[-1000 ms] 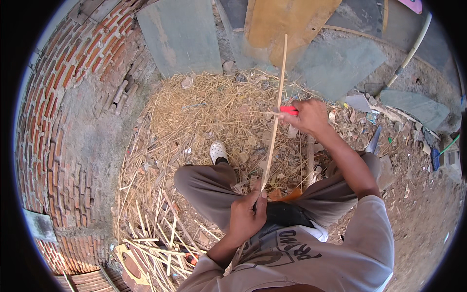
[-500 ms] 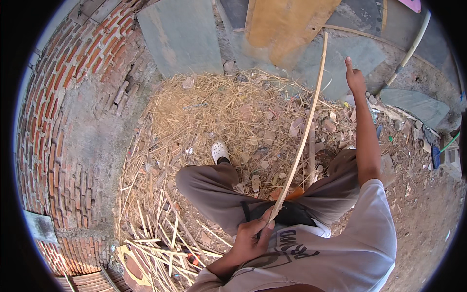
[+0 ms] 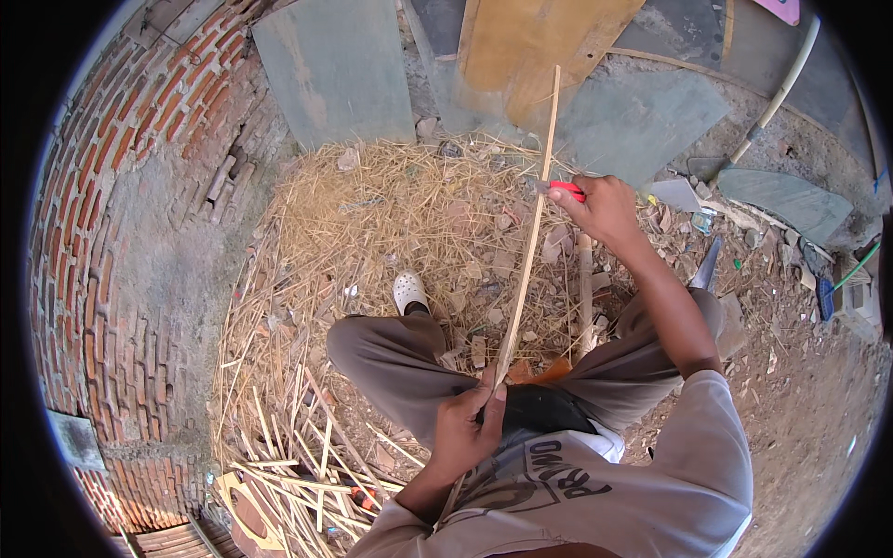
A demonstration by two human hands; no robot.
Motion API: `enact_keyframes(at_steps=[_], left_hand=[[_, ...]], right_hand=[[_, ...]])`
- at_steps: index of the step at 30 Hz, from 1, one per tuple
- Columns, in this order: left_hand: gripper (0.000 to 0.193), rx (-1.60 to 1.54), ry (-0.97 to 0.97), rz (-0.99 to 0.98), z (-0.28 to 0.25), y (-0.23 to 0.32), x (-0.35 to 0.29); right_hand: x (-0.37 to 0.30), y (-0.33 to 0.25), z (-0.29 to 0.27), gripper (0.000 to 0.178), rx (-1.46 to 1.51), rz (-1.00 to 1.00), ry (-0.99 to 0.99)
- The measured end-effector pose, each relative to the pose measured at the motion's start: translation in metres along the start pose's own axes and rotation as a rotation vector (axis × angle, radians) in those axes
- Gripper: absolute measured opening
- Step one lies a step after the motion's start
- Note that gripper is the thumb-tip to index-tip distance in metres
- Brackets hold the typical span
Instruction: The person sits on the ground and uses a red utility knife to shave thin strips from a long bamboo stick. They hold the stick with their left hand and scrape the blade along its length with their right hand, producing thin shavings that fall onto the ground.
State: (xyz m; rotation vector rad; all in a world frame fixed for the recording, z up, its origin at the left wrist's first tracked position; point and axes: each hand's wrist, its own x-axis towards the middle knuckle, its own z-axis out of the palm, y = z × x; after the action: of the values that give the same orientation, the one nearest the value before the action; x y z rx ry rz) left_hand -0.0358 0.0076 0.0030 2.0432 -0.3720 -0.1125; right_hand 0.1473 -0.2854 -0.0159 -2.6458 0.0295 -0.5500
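A long, thin strip of pale wood or bamboo slants up and away from my lap. My left hand is closed around its near end, close to my shirt. Farther along, my right hand grips a small knife with a red handle, its blade meeting the strip's edge. Most of the knife's handle is hidden inside that hand. A dark pad covers part of my lap beneath the strip.
Thin shavings and rubble cover the ground ahead. Several pale strips lie piled at lower left. A brick wall rises on the left. Grey sheets and a tan board lean at the back. A stick stands between my legs.
My right hand has come back toward me and left, and its knife is now against the strip. The strip's far end has swung left. My left hand still holds the near end.
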Motion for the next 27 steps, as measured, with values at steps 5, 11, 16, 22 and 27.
enact_keyframes(at_steps=[5,11,16,22,27], left_hand=[[0.035,0.112,0.075,-0.016,-0.001,-0.008,0.008],[0.039,0.38,0.097,0.026,-0.009,0.0,0.021],[0.039,0.471,0.049,0.064,-0.009,-0.001,0.024],[0.03,0.438,0.118,0.056,-0.01,-0.004,0.026],[0.03,0.442,0.047,0.027,-0.013,0.001,0.019]], right_hand=[[-0.039,-0.043,0.003,0.067,0.039,-0.285,-0.193],[-0.06,-0.069,0.007,0.072,0.009,-0.405,-0.234],[-0.036,-0.05,0.012,0.073,-0.029,-0.232,-0.285],[-0.08,-0.078,0.015,0.071,0.098,-0.482,-0.322],[-0.037,-0.049,0.024,0.073,-0.04,-0.248,-0.18]])
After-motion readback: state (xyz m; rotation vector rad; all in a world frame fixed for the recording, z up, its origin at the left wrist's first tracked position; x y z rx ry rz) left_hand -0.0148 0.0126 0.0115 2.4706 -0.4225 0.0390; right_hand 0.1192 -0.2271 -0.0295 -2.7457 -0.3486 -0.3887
